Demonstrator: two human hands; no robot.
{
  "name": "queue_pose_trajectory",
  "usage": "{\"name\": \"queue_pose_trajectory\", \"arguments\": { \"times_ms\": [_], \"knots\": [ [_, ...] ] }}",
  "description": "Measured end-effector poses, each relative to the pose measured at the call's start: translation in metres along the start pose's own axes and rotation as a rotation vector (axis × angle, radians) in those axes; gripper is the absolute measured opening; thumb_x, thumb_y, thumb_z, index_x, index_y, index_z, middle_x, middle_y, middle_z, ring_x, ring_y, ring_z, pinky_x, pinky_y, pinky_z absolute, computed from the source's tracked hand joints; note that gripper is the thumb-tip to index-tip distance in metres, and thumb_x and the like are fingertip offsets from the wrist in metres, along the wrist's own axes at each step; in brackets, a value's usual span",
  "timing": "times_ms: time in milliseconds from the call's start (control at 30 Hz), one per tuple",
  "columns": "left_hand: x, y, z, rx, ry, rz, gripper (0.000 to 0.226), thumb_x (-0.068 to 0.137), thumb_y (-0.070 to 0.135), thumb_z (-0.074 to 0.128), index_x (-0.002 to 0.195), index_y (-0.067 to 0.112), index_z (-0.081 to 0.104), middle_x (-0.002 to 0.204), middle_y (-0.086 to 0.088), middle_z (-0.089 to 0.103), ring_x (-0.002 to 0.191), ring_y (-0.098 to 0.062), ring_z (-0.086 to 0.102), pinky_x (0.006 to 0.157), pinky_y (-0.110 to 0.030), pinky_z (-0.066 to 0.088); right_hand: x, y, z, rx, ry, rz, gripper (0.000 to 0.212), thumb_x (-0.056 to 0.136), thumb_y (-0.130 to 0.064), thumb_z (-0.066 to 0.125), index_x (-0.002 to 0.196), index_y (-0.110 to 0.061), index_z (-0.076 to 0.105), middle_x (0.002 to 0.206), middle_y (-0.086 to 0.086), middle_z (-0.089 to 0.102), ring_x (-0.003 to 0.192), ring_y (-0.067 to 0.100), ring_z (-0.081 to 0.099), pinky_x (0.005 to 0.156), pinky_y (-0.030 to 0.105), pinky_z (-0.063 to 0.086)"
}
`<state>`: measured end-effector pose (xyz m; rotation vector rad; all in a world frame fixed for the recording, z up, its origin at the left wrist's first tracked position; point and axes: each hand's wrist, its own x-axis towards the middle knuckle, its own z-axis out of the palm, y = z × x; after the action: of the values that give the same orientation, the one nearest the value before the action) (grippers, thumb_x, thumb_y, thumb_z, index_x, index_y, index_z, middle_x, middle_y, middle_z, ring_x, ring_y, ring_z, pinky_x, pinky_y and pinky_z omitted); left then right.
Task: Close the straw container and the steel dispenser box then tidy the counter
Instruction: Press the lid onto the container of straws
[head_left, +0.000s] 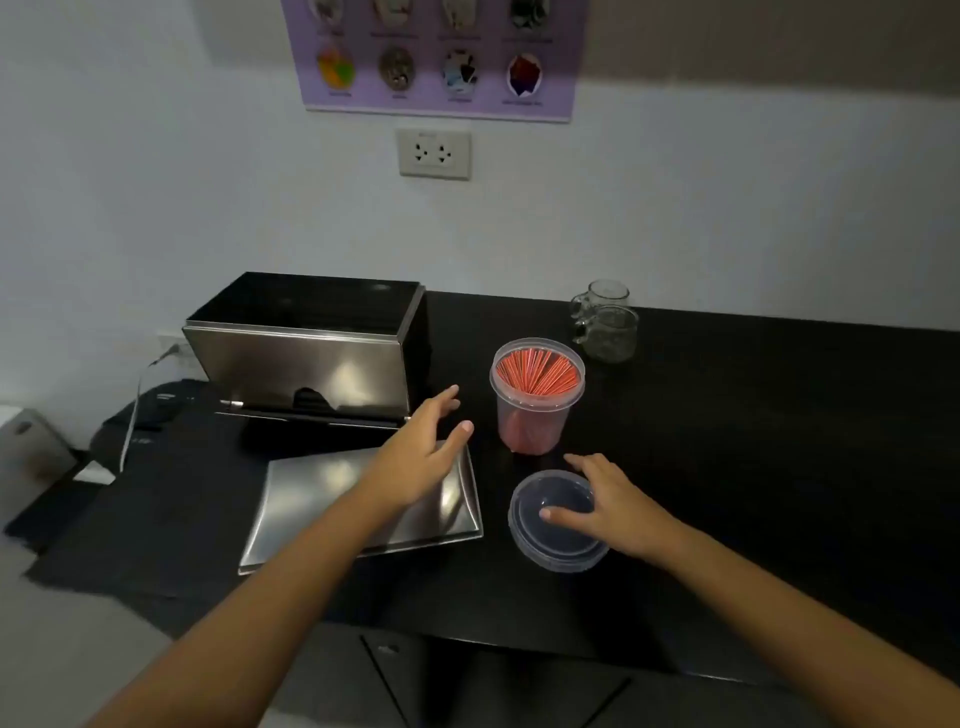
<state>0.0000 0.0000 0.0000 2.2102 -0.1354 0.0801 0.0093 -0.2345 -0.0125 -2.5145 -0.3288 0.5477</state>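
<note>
On the black counter (753, 415) a clear plastic straw container (536, 400) stands upright and uncovered, packed with red straws (537, 370) that lean toward its rim. Its round clear lid (558, 522) lies flat on the counter just in front of it, nearer the person. The right hand (615, 506) rests on that lid with fingers spread, thumb pressing the lid's top and the other fingers curving over its far edge; the lid is not lifted, and whether the hand truly grips it cannot be told. The left hand (421, 449) hovers slack and empty, fingers extended, above the right end of the flat steel lid (311, 499), which lies on the counter in front of the steel dispenser box (306, 348). The box sits to the left of the container with its top uncovered and a cut-out in its front panel. 2 glass mugs (605, 325) stand close together behind the container, near the wall. A power socket (435, 154) and a purple poster (436, 57) are on the wall above
</note>
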Motion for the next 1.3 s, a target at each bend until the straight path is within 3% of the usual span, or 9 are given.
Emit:
{"name": "queue_pose_trajectory", "arguments": {
  "times_ms": [100, 200, 300, 467, 767, 967, 1100, 1200, 1300],
  "knots": [
    [0.007, -0.004, 0.004, -0.061, 0.003, -0.036, 0.058, 0.092, 0.035, 0.046, 0.143, 0.021, 0.023, 0.145, -0.003, 0.039, 0.130, -0.011, 0.038, 0.101, -0.026, 0.034, 0.007, -0.001, 0.000, -0.052, -0.106, 0.043, 0.101, 0.062, -0.062, 0.069, 0.142, -0.023, 0.020, 0.142, 0.000, 0.024, 0.130, 0.018, 0.028, 0.104, 0.041, 0.037],
    [0.014, -0.006, 0.009, -0.086, -0.005, -0.066, 0.056, 0.091, 0.032, 0.051, 0.141, 0.019, 0.029, 0.142, -0.004, 0.044, 0.126, -0.011, 0.042, 0.095, -0.022, 0.032, 0.011, -0.001, 0.003, -0.188, -0.193, 0.042, 0.112, 0.050, -0.066, 0.072, 0.141, -0.027, 0.018, 0.141, -0.001, 0.018, 0.128, 0.018, 0.025, 0.102, 0.040, 0.037],
    [0.025, -0.013, 0.010, -0.038, -0.006, -0.067, 0.054, 0.089, 0.034, 0.053, 0.138, 0.019, 0.037, 0.138, -0.003, 0.049, 0.109, -0.005, 0.048, 0.090, -0.021, 0.033, 0.016, -0.001, 0.004, -0.265, -0.165, 0.061, 0.124, 0.048, -0.066, 0.074, 0.144, -0.026, 0.006, 0.145, 0.001, 0.016, 0.132, 0.022, 0.023, 0.103, 0.042, 0.036],
    [0.045, -0.026, 0.013, 0.036, -0.047, -0.052, 0.066, 0.081, 0.042, 0.062, 0.137, 0.019, 0.036, 0.138, -0.002, 0.048, 0.125, -0.012, 0.043, 0.093, -0.023, 0.030, 0.022, -0.001, 0.007, -0.263, -0.129, 0.090, 0.125, 0.046, -0.067, 0.074, 0.144, -0.020, 0.011, 0.137, 0.002, 0.022, 0.128, 0.020, 0.025, 0.099, 0.040, 0.038],
    [0.078, -0.034, 0.013, 0.000, -0.171, -0.011, 0.094, 0.067, 0.046, 0.075, 0.142, 0.017, 0.026, 0.147, -0.005, 0.035, 0.132, -0.016, 0.037, 0.098, -0.025, 0.030, 0.012, 0.017, -0.018, -0.084, 0.061, 0.204, 0.115, 0.045, -0.063, 0.076, 0.138, -0.020, 0.024, 0.128, -0.002, 0.030, 0.118, 0.015, 0.033, 0.095, 0.038, 0.041],
    [0.099, -0.035, 0.018, -0.047, -0.257, 0.024, 0.098, 0.062, 0.044, 0.079, 0.141, 0.020, 0.026, 0.148, -0.004, 0.032, 0.132, -0.016, 0.035, 0.098, -0.026, 0.030, 0.003, 0.026, -0.047, 0.029, 0.249, 0.267, 0.111, 0.045, -0.060, 0.078, 0.136, -0.019, 0.029, 0.114, -0.006, 0.029, 0.111, 0.011, 0.032, 0.094, 0.035, 0.039],
    [0.108, -0.034, 0.024, -0.099, -0.304, 0.026, 0.095, 0.061, 0.041, 0.081, 0.138, 0.021, 0.031, 0.146, -0.003, 0.036, 0.126, -0.011, 0.036, 0.095, -0.024, 0.031, 0.001, 0.025, -0.067, 0.106, 0.360, 0.292, 0.113, 0.045, -0.059, 0.079, 0.137, -0.017, 0.028, 0.122, 0.000, 0.031, 0.115, 0.017, 0.035, 0.093, 0.036, 0.038],
    [0.112, -0.035, 0.030, -0.174, -0.306, 0.008, 0.087, 0.062, 0.038, 0.081, 0.135, 0.022, 0.036, 0.141, -0.002, 0.045, 0.118, -0.006, 0.039, 0.089, -0.020, 0.033, 0.007, 0.015, -0.084, 0.097, 0.410, 0.270, 0.114, 0.044, -0.062, 0.078, 0.137, -0.017, 0.029, 0.122, 0.000, 0.030, 0.112, 0.016, 0.036, 0.090, 0.034, 0.037],
    [0.113, -0.037, 0.036, -0.258, -0.312, -0.018, 0.092, 0.057, 0.036, 0.084, 0.134, 0.023, 0.036, 0.139, -0.001, 0.046, 0.125, -0.012, 0.041, 0.095, -0.025, 0.035, 0.021, -0.004, -0.097, 0.054, 0.433, 0.201, 0.113, 0.044, -0.063, 0.077, 0.136, -0.018, 0.030, 0.113, -0.004, 0.027, 0.106, 0.012, 0.032, 0.086, 0.031, 0.036]
  ]
}}
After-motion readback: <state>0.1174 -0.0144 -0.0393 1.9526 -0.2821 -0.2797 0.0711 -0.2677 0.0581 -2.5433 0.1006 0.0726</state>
